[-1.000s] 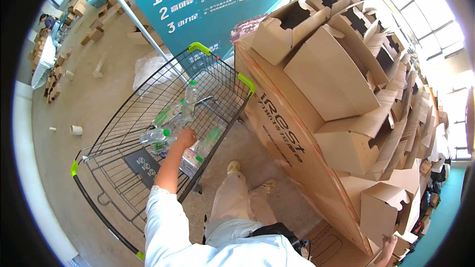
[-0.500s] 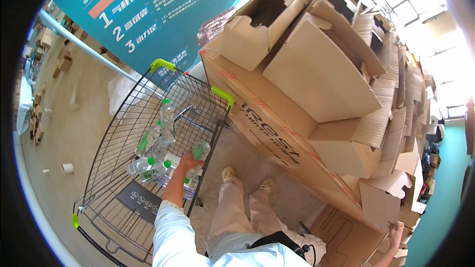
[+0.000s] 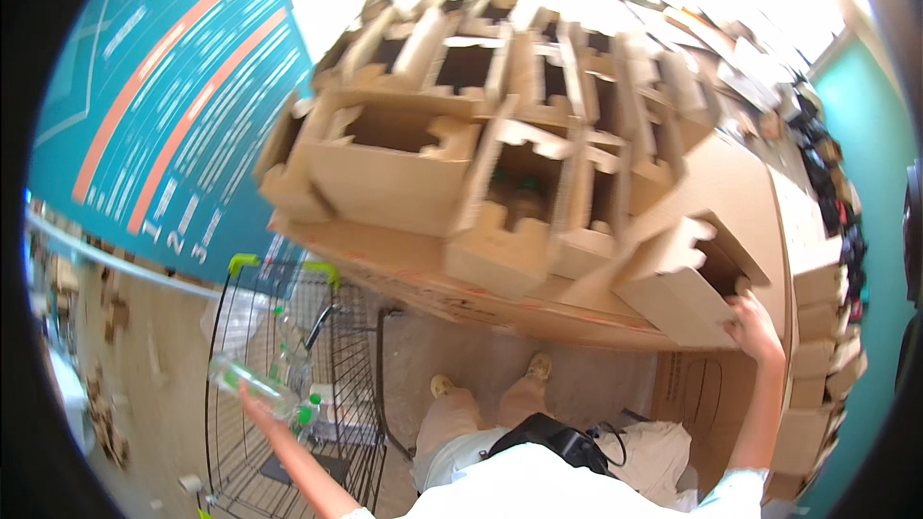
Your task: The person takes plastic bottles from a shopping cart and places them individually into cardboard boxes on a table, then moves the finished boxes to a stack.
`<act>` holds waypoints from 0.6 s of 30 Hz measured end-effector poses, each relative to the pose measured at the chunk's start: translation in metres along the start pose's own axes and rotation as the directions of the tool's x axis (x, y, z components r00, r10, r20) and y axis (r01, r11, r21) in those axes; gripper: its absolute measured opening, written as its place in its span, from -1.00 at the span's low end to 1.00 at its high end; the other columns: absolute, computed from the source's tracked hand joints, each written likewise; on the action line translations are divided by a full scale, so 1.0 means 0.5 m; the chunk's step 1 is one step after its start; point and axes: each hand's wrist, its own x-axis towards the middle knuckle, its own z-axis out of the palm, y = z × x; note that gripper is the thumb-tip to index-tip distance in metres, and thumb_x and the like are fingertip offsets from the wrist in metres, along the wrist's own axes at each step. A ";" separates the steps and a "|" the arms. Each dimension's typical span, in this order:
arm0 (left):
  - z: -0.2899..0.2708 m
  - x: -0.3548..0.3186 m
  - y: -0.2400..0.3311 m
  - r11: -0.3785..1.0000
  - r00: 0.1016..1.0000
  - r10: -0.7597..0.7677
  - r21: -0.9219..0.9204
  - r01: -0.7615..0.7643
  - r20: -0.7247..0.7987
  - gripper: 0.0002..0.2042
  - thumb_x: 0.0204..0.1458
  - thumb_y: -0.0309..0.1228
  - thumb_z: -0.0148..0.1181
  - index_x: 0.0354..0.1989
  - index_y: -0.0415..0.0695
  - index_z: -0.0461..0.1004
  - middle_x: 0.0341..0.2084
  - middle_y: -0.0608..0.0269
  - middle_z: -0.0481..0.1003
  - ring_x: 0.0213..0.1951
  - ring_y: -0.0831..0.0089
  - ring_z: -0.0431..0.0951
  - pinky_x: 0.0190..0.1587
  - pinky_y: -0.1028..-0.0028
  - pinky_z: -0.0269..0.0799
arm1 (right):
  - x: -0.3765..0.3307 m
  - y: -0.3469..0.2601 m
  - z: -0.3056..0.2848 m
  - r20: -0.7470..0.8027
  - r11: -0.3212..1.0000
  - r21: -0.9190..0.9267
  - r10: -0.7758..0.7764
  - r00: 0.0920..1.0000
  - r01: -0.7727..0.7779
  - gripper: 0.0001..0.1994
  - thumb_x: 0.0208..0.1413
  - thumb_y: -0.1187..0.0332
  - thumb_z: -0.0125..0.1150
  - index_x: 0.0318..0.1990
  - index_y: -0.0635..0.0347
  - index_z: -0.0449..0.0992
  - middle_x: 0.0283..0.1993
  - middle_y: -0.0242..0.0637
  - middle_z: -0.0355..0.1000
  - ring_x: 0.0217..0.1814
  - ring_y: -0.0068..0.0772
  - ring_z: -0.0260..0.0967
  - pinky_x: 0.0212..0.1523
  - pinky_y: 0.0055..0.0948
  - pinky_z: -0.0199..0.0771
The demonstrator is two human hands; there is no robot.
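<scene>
Holding a clear plastic bottle (image 3: 252,386) with a green cap, our left hand (image 3: 264,413) has its fingers clenched round it above the wire shopping cart (image 3: 288,394), inside the cart's rim. Our right hand (image 3: 755,327) touches the edge of an open cardboard box (image 3: 687,284); we cannot tell whether its fingers grip it. Stacked cardboard boxes (image 3: 461,163) crowd ahead. Bare floor (image 3: 500,375) lies open between cart and stack. A teal wall banner (image 3: 163,106) stands left.
</scene>
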 end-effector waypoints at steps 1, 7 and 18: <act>0.112 -0.070 0.044 0.994 0.994 0.105 -0.004 -0.105 -0.002 -0.42 0.08 0.01 0.10 0.15 -0.17 0.29 -0.11 0.16 0.43 -0.13 0.36 0.45 -0.08 0.38 0.37 | 0.012 0.016 -0.003 0.026 0.998 -0.054 -0.036 0.999 0.038 -0.73 -0.17 0.38 0.40 -0.30 0.31 0.52 -0.10 -0.08 0.46 0.10 0.05 0.32 0.16 -0.12 0.31; 0.552 -0.439 0.130 0.905 0.688 0.338 -0.422 -0.050 0.643 -0.29 0.08 -0.01 0.05 0.21 -0.39 0.11 -0.06 -0.04 0.29 -0.10 0.28 0.35 -0.04 0.34 0.31 | 0.063 0.039 -0.040 0.150 0.892 -0.216 -0.371 0.916 0.397 -0.75 -0.08 0.17 0.34 -0.49 0.20 0.59 -0.34 -0.21 0.42 -0.11 -0.18 0.34 -0.12 -0.22 0.38; 1.113 -1.061 -0.092 0.962 -0.072 -0.018 -0.002 -0.273 0.997 -0.21 -0.25 -0.31 0.43 0.20 -0.22 0.16 -0.09 0.03 0.46 -0.06 0.19 0.53 -0.08 0.26 0.48 | 0.082 0.155 -0.020 0.028 0.810 -0.162 -0.567 0.823 0.563 -0.89 -0.17 0.47 0.22 -0.48 0.34 0.58 -0.32 0.02 0.45 -0.30 -0.10 0.51 -0.33 -0.27 0.53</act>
